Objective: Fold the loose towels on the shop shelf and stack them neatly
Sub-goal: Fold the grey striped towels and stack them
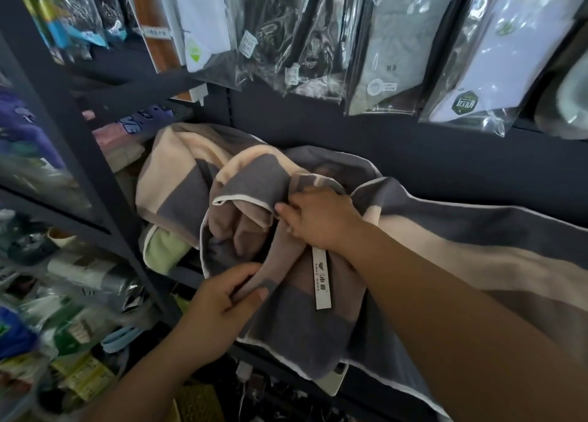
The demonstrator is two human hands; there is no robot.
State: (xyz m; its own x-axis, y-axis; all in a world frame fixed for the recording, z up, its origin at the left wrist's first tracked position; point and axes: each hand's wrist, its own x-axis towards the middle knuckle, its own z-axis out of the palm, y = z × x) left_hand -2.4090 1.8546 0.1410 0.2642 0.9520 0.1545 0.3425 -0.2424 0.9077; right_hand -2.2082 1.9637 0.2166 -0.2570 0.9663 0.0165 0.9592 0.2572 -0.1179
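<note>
The left hand (219, 297), coming in from seven o'clock, and the right hand (318, 219), from four o'clock, are bare, as are both forearms (445, 310). The left thumbnail (262, 293) is short and plain.

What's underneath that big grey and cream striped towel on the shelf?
A pale green towel peeks out from beneath the left side of the striped towel. Whatever else lies below is hidden by the bunched cloth.

Two hands: the left hand (222, 294) and the right hand (318, 221). One white label strip (322, 278). One pale green towel (165, 246). Bunched striped towels (296, 326), number unclear. At least six hanging packets (385, 49).
</note>
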